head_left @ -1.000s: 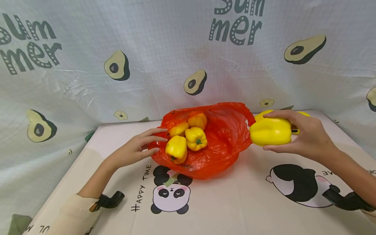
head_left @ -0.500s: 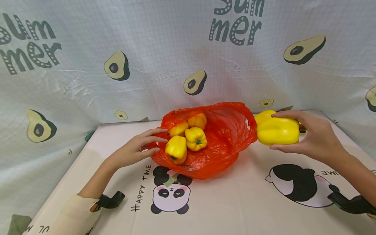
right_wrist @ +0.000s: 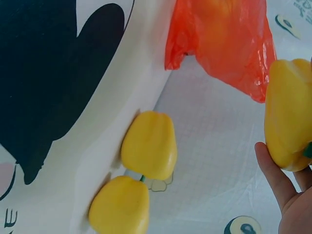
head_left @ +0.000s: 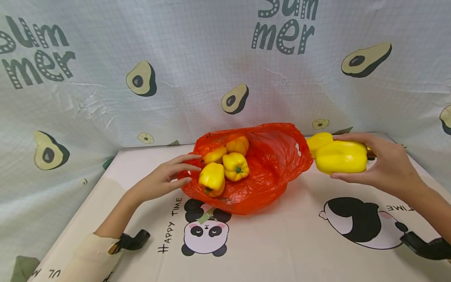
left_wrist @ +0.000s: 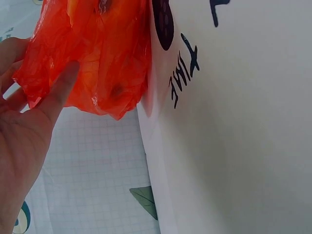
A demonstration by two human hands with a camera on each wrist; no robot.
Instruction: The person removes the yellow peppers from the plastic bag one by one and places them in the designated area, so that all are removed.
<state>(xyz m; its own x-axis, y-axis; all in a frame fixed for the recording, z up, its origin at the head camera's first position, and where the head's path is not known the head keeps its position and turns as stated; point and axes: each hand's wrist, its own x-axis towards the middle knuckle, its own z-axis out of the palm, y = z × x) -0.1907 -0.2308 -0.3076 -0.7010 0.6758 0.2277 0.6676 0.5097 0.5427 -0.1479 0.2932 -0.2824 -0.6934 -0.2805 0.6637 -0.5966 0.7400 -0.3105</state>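
Observation:
A red plastic bag (head_left: 264,192) lies with its mouth open toward me, several yellow bell peppers (head_left: 235,166) inside on the left. My left hand (head_left: 162,176) holds the bag's left side, fingers at the rim. In the left wrist view the thumb (left_wrist: 61,90) lies along the red plastic and the other fingers sit at its edge. Right of the bag, my right hand (head_left: 384,164) grips a yellow bell pepper (head_left: 341,157) on its side, raised above the table. The right wrist view shows this pepper (right_wrist: 290,114) with its green stem toward the palm.
Two more yellow bell peppers (right_wrist: 150,145) rest on the table by its far edge; the held one partly hides them in the head view. The pale tablecloth (head_left: 275,250) has panda prints. Behind the table hangs a white avocado-print cloth (head_left: 190,58).
My right hand has moved rightward with the bell pepper, away from the bag's mouth. The bag's right rim has spread outward to the right. My left hand stays where it was.

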